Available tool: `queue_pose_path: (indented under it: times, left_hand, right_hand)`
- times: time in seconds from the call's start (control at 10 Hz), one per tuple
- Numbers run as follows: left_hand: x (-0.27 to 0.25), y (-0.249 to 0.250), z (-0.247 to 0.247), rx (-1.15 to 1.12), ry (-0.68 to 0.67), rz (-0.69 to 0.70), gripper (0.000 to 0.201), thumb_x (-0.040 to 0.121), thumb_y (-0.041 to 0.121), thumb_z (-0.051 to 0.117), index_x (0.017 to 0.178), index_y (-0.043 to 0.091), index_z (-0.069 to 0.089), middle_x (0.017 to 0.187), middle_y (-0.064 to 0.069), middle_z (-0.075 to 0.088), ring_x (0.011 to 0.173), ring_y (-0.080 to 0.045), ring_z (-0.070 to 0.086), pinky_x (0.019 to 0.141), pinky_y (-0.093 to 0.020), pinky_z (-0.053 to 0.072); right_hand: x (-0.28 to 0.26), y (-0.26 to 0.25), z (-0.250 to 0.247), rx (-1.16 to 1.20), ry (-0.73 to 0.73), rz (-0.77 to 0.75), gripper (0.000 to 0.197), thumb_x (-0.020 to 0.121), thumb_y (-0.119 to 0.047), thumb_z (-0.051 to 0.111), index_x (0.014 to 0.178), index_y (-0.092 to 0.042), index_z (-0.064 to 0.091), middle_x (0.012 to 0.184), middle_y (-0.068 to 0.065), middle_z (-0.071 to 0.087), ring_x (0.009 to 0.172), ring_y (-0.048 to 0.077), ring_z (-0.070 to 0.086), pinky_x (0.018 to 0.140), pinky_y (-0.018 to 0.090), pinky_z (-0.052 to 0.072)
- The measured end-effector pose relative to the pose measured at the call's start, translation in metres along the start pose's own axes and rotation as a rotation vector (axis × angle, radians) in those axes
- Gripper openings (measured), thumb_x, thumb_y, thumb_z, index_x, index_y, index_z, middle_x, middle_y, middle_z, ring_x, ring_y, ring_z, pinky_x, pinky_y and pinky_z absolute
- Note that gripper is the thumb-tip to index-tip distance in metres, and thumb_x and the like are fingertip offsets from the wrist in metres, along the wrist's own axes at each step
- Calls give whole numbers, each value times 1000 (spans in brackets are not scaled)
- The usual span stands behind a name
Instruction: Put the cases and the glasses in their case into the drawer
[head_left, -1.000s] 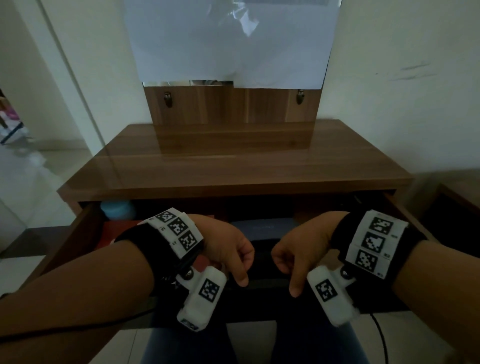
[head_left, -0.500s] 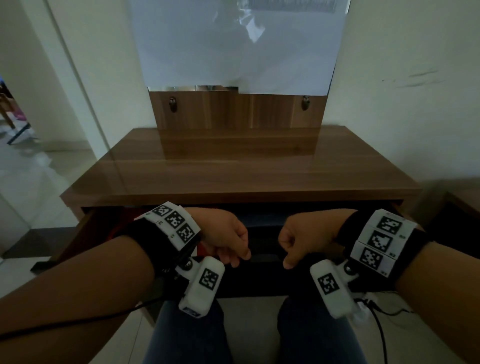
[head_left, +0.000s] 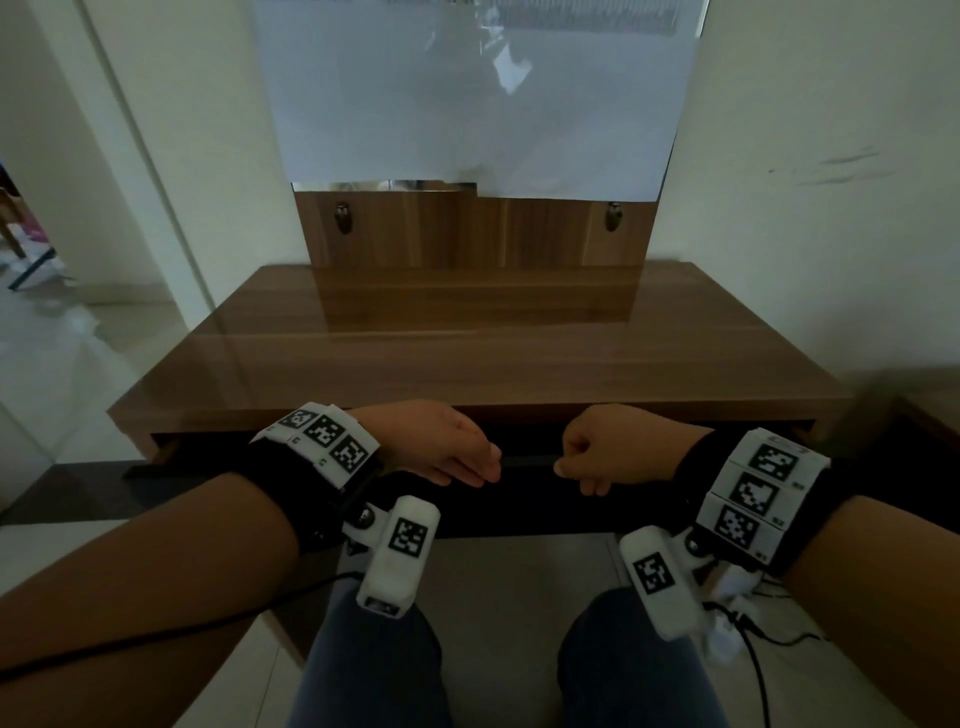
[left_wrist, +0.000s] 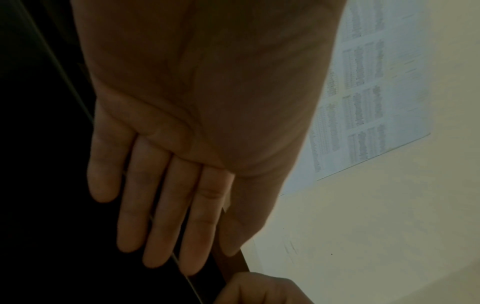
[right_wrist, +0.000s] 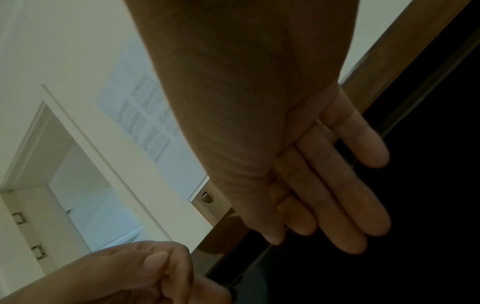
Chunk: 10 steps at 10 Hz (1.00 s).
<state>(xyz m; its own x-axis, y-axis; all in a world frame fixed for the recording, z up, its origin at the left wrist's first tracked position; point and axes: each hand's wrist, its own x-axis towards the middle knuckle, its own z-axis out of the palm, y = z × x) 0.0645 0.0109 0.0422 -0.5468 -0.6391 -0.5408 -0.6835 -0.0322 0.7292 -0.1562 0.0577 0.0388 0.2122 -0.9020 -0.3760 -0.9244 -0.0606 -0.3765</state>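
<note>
The dark drawer front (head_left: 527, 504) sits almost flush under the wooden desk top (head_left: 467, 353), and only a narrow dark slot shows above it. My left hand (head_left: 483, 470) and right hand (head_left: 576, 470) rest side by side on its upper edge. In the left wrist view my left hand (left_wrist: 166, 205) lies with straight fingers flat against the drawer front (left_wrist: 52, 226). In the right wrist view my right hand (right_wrist: 332, 185) presses the drawer front (right_wrist: 428, 205) the same way. Neither hand holds anything. No case or glasses can be seen; the drawer's inside is hidden.
A mirror covered with white paper (head_left: 478, 93) stands on a wooden back panel (head_left: 475, 234) behind the desk. My knees (head_left: 374, 665) are under the drawer. A black cable (head_left: 758, 654) trails on the floor at the right. Low wooden furniture (head_left: 930, 415) stands to the right.
The drawer has slid in from wide open to almost shut, hiding the items inside. Both hands moved forward with its front, and their fingers went from hanging curled to lying flat on it.
</note>
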Motion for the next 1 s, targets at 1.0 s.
queue_pose_path:
  times: [1.0]
  left_hand:
    - [10,20,-24,37,14,137,22,93,34,58,114,33,65,124,8,67,114,-4,61,102,-29,41]
  right_hand:
    - [19,-10,-31,16,-94,-32,30,90,-43,58,109,-23,71,105,-1,70,95,15,64,87,28,49]
